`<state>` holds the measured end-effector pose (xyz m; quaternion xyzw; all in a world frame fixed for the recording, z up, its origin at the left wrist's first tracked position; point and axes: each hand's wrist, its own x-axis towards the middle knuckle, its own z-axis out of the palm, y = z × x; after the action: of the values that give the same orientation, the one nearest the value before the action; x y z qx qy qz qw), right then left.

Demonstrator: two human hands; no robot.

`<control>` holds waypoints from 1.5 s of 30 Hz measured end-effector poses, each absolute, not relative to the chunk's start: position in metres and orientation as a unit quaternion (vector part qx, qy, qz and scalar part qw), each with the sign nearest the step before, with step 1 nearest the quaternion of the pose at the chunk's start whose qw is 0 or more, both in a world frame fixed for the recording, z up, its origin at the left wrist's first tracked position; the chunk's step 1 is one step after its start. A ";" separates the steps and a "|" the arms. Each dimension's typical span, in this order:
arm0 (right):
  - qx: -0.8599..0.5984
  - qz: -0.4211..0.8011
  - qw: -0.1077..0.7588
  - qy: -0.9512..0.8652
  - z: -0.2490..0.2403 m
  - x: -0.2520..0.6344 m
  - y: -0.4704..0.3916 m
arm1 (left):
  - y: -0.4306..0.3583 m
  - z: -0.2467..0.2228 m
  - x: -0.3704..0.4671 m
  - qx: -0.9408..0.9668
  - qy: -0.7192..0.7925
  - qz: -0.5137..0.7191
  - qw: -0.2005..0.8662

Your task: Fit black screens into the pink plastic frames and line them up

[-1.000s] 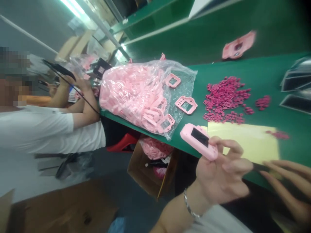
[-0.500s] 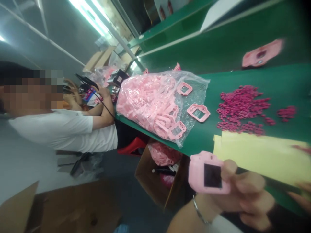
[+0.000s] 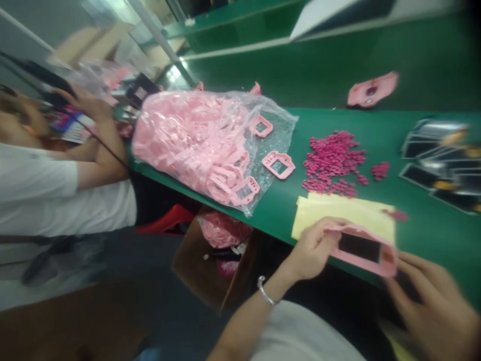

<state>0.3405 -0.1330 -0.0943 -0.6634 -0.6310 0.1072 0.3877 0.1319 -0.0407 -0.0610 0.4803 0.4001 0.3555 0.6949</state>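
A pink camera-shaped plastic casing [image 3: 361, 266] with a dark rectangular screen set in it is held in front of me, tilted and slightly blurred. My left hand [image 3: 313, 246], a silver bracelet on its wrist, pinches the casing's left end. At the opposite end, the fingers of my right hand [image 3: 436, 296] close about its corner; their tips are partly hidden. Behind the casing lies a yellow sheet [image 3: 345, 206], with a few small dark pink pieces [image 3: 396, 215] at its right end. A heap of small magenta parts [image 3: 334, 158] is spread just beyond the sheet.
A clear bag of pink casings [image 3: 188, 135] lies on the green table [image 3: 280, 208], loose frames [image 3: 278, 165] at its mouth. Several screens [image 3: 424, 178] lie at right; another pink casing [image 3: 372, 90] sits behind. A co-worker in a white sleeve [image 3: 41, 165] sits left. Below stands a cardboard box [image 3: 195, 265].
My view has swung right, bringing the screens into sight. My left hand has turned the casing from upright to tilted, and my right hand has come in to grip its other end.
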 end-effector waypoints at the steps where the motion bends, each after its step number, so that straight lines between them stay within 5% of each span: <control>1: -0.661 0.114 0.402 -0.623 -0.088 0.340 -0.132 | -0.042 -0.060 0.133 0.515 0.419 0.355 0.658; 6: -0.749 0.139 0.521 -0.386 -0.044 0.343 -0.126 | -0.044 -0.054 0.138 0.526 0.467 0.334 0.627; 13: -0.666 0.262 0.314 -0.624 0.001 0.318 -0.107 | -0.050 -0.029 0.139 0.490 0.442 0.305 0.687; 39: -0.665 0.196 0.278 -0.665 0.002 0.301 -0.100 | -0.056 -0.017 0.137 0.515 0.463 0.280 0.665; 45: -0.713 0.260 0.380 -0.529 -0.019 0.335 -0.084 | -0.056 -0.023 0.134 0.467 0.478 0.312 0.676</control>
<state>0.3354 -0.0837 -0.0186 -0.7128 -0.5294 0.2597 0.3798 0.1338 -0.0565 -0.0231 0.4669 0.4779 0.3120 0.6755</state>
